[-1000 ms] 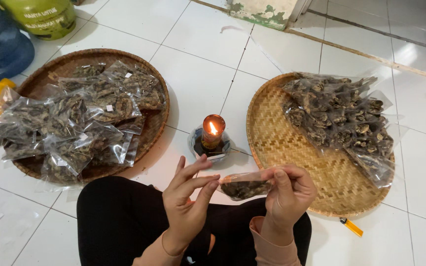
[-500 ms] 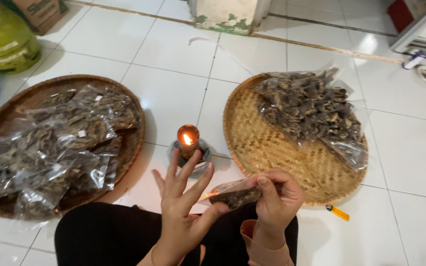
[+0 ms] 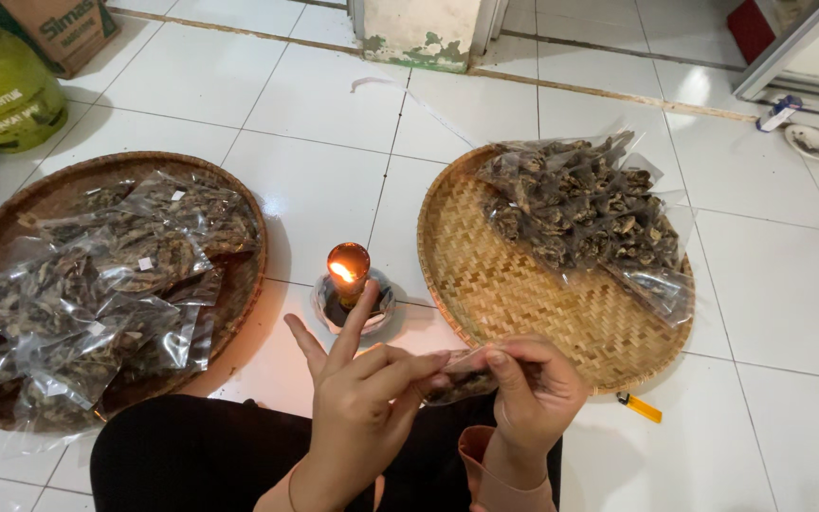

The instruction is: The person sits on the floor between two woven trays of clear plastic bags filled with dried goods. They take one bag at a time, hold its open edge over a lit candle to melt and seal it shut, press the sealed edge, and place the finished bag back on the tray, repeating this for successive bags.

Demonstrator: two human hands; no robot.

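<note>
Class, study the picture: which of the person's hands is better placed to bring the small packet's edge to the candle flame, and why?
Probably the left hand: its raised fingers are nearest the lit candle, and it pinches the small packet at the candle-side end. The right hand holds the far end.

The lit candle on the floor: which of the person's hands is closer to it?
Left. The left hand has fingers raised just below the candle, one fingertip nearly at its saucer. The right hand sits farther to the right, pinching the small clear packet.
</note>
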